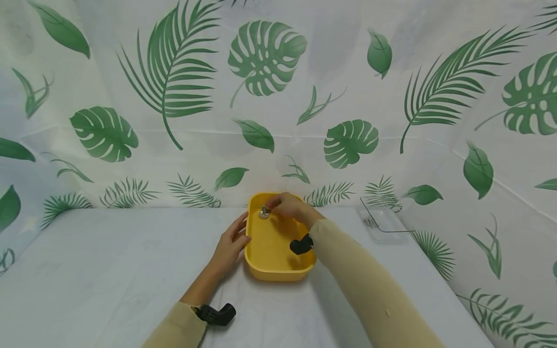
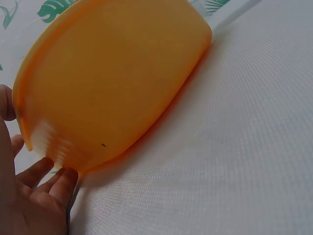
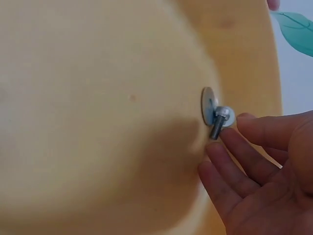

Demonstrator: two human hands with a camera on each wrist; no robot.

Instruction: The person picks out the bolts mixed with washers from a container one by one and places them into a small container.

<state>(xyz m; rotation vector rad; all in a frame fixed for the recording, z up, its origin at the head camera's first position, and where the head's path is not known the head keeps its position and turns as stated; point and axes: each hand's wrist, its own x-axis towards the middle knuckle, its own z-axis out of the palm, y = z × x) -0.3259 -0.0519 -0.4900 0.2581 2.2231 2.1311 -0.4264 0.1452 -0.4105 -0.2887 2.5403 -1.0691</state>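
Note:
A yellow plastic tub rests on the white-covered table. My left hand holds its left side, the thumb at the rim and the other fingers against the outer wall. Inside, at the tub's far left corner, my right hand pinches a small metal bolt at the tips of thumb and forefinger. Its remaining fingers are spread beneath. A large flat washer stands on edge beside the bolt, and a smaller round metal piece shows behind it.
To the right on the table sits a clear plastic tray with small metal parts at its left side. A leaf-patterned cloth hangs behind the table and along its right side.

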